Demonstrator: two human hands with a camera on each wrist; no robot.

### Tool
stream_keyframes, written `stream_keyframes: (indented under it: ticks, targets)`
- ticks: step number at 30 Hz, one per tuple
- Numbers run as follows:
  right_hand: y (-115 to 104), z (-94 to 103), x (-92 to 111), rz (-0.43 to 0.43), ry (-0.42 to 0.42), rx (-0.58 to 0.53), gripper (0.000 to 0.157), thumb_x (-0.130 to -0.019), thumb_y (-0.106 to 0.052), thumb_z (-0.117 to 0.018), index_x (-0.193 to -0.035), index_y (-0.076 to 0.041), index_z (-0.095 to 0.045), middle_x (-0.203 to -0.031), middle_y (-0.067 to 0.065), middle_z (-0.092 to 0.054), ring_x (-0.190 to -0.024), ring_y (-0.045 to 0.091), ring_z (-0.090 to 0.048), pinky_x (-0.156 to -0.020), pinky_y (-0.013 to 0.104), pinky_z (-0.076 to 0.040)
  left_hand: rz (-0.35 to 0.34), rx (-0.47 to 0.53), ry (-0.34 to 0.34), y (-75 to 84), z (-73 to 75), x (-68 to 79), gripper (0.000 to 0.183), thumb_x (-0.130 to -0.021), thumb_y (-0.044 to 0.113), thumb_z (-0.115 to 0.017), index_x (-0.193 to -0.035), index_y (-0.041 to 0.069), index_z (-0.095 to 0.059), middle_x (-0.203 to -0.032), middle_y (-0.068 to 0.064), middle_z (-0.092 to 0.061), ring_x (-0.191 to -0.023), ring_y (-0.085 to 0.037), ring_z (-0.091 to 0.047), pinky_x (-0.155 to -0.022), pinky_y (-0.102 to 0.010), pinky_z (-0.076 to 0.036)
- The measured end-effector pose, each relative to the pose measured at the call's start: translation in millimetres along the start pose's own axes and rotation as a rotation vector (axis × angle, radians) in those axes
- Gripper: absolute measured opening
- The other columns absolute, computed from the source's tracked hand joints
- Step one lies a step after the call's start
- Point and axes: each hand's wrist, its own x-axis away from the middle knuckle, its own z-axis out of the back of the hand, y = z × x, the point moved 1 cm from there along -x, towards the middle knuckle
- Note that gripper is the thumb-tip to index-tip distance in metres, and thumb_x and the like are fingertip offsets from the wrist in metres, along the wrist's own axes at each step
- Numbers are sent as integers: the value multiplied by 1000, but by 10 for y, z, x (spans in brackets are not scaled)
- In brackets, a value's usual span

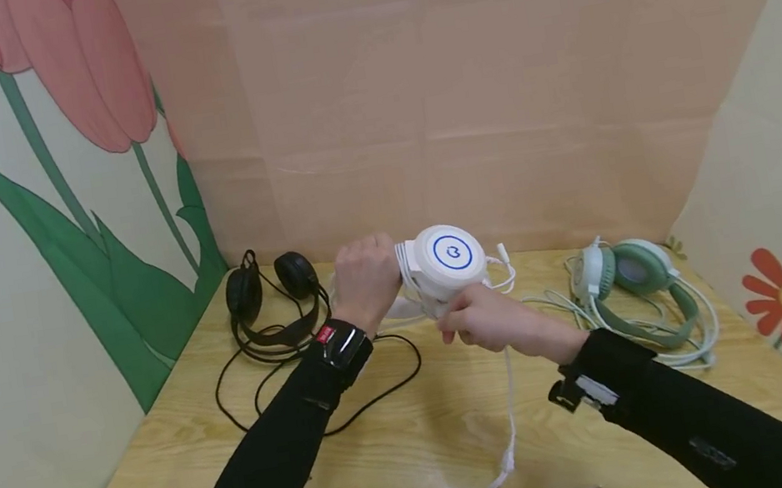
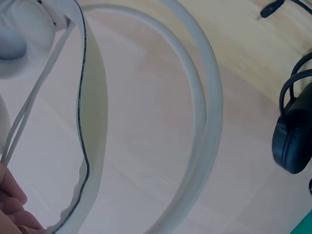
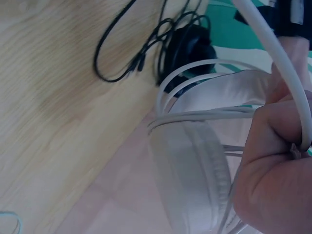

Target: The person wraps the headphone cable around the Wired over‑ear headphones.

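White headphones [image 1: 447,240] with a blue ring on the ear cup are held up above the table. My left hand [image 1: 367,277] grips them from the left, its fingers curled round the headband side. White cable is wound in several turns round the cup. Below the cup, my right hand [image 1: 486,318] pinches the white cable, and a length of this cable [image 1: 511,403] hangs down to the table. In the right wrist view, cable strands cross the white ear cup [image 3: 187,170] beside a hand [image 3: 273,180]. The left wrist view shows the headband [image 2: 95,117] and two cable loops.
Black headphones [image 1: 244,295] with a loose looping black cable lie at the back left of the wooden table [image 1: 408,461]. Green and white headphones [image 1: 641,270] with coiled cable lie at the back right. Covered walls [image 1: 490,94] stand behind and at both sides.
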Motion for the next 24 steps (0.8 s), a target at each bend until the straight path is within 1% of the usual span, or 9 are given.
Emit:
stream_keyframes:
  ticks: [2,4,8,12,15,19,21,24]
  targets:
    - [-34,2,28,-29,-14,-72,23,-94,-16,-57,-78,0,-65,-50,-4,-36,-41,6,-28,-40,23,-22,-14,-20,9,32,7,-6,28,-89,15,-67,-66,12,-51,-58,1,-48,-50,-15,-49,-49,-29,-40]
    - [-71,8,60,-40,-19,-128,22,-93,-16,-58,-79,0,-64,-50,-4,-36,-40,6,-28,-40,23,-21,-17,-33,11,46,4,-7,29,-90,15,-67,-66,12,-50,-58,1,-47,-50,-15,-48,-49,-28,-38]
    - [-120,32,104,-43,-18,-174,20,-93,-15,-59,-78,-1,-63,-51,-4,-36,-40,6,-28,-39,23,-22,-29,-51,6,63,14,-11,30,-90,15,-66,-66,13,-49,-58,2,-45,-49,-14,-46,-48,-28,-37]
    - [-229,70,147,-6,-26,-209,22,-94,-15,-59,-76,-3,-61,-49,-4,-37,-38,6,-29,-38,23,-23,-60,-66,15,82,-1,-7,27,-88,13,-66,-66,13,-50,-58,2,-47,-50,-14,-47,-49,-28,-38]
    - [-341,106,176,29,-21,-211,25,-95,-17,-60,-73,-3,-60,-48,-5,-35,-38,6,-27,-38,23,-22,-87,-85,12,100,-31,13,26,-86,12,-66,-65,14,-50,-58,2,-48,-51,-13,-48,-50,-28,-37]
    - [-451,146,207,32,-22,-225,29,-97,-19,-61,-73,-3,-60,-49,-5,-33,-38,5,-26,-39,22,-21,-100,-94,13,116,-38,51,27,-85,13,-67,-64,14,-50,-58,3,-47,-52,-13,-47,-51,-28,-37]
    - [-490,171,237,38,-38,-262,30,-98,-20,-60,-73,-4,-59,-50,-5,-33,-37,5,-26,-39,22,-21,-115,-97,20,123,-25,62,27,-85,12,-67,-64,15,-50,-58,3,-46,-51,-13,-46,-51,-28,-36]
    - [-540,220,292,89,-77,-306,31,-100,-19,-59,-73,-5,-59,-51,-5,-33,-37,6,-26,-38,24,-20,-160,-126,35,130,-6,67,28,-87,11,-64,-64,15,-49,-58,4,-44,-51,-12,-45,-50,-27,-36]
